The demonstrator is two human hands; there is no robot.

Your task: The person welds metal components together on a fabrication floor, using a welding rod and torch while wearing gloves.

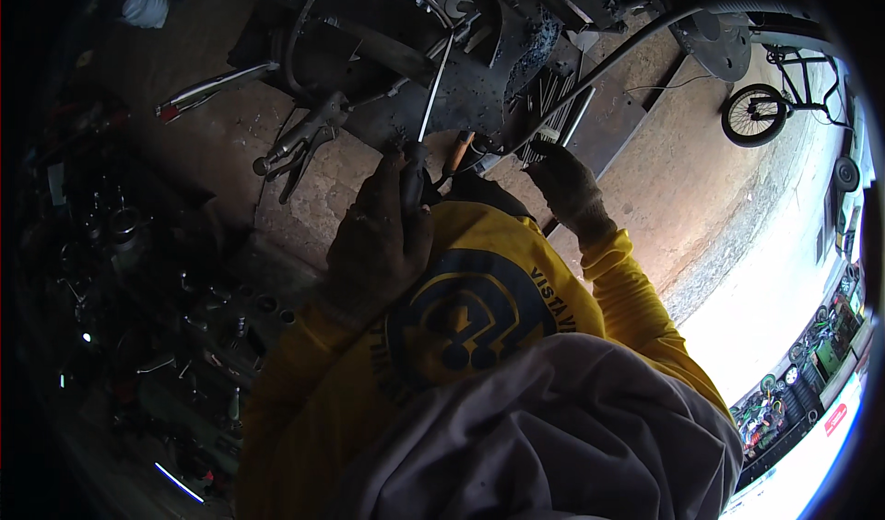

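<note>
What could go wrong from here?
Two main risks:
1. The left hand grips a long-shafted tool whose shaft reaches in among loose-looking metal parts; a slip could snag or shift them.
2. The pliers jut past the edge of the dark metal plate, near that hand's side; a sleeve might catch them.

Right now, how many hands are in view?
2: the left hand, closed around a slim, dark-handled tool, and the right hand, near the lower end of a curved dark tube. Others could be hidden in the dark areas.
</note>
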